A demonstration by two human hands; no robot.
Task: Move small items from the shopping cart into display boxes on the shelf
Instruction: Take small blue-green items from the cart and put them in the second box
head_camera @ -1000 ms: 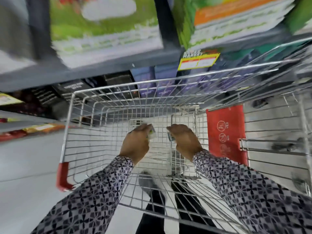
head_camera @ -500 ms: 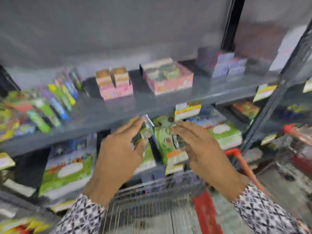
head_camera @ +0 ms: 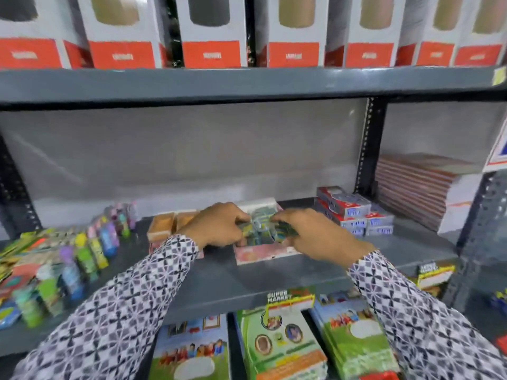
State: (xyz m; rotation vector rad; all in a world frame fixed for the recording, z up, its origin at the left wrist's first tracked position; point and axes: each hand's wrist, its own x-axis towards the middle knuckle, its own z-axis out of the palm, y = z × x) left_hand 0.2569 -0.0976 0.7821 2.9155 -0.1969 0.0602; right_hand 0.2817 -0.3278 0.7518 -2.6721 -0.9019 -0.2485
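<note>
A pink display box [head_camera: 263,255] sits in the middle of the grey shelf [head_camera: 247,286], with several small green packets inside. My left hand [head_camera: 219,224] is over the box's left side, its fingers closed on a small packet [head_camera: 247,229]. My right hand [head_camera: 315,234] reaches over the box's right side and grips another small green packet [head_camera: 285,231]. Both packets are low at the box's opening, among the others. The shopping cart is out of view.
Orange-topped small boxes [head_camera: 164,226] stand left of the pink box. Red and blue packs [head_camera: 351,212] are stacked to its right. Coloured tubes [head_camera: 96,248] lie at the left. Notebooks [head_camera: 419,187] are stacked far right. Large white and red boxes [head_camera: 211,31] fill the shelf above.
My hands rose from the cart with the small packets and reached forward to the pink display box on the shelf. My view lifted from the cart to the shelf.
</note>
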